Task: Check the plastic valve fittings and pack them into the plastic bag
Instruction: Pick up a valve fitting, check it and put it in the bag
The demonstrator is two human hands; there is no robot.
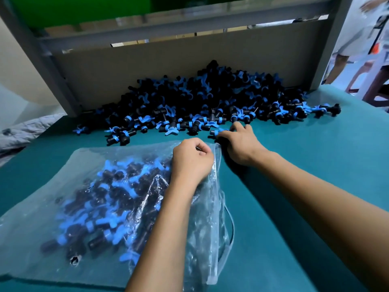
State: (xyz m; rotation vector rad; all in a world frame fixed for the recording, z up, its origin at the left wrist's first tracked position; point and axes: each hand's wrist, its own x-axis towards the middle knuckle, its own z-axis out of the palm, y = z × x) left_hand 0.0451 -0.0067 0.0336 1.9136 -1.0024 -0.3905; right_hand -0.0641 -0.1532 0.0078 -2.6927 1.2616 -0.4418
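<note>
A big heap of black valve fittings with blue handles [206,98] lies on the teal table against a grey board. In front of it a clear plastic bag [63,165] lies flat, holding many fittings. My left hand [190,163] pinches the bag's upper right edge at its mouth. Just right of the mouth, at the heap's near edge, my right hand [242,144] closes its fingers around a black and blue valve fitting [219,132].
The teal table [315,165] stretches to the right of the bag. A grey metal frame and board [168,66] stand behind the heap. Another person and a stool [368,81] are at the far right. Grey cloth [25,131] lies off the left edge.
</note>
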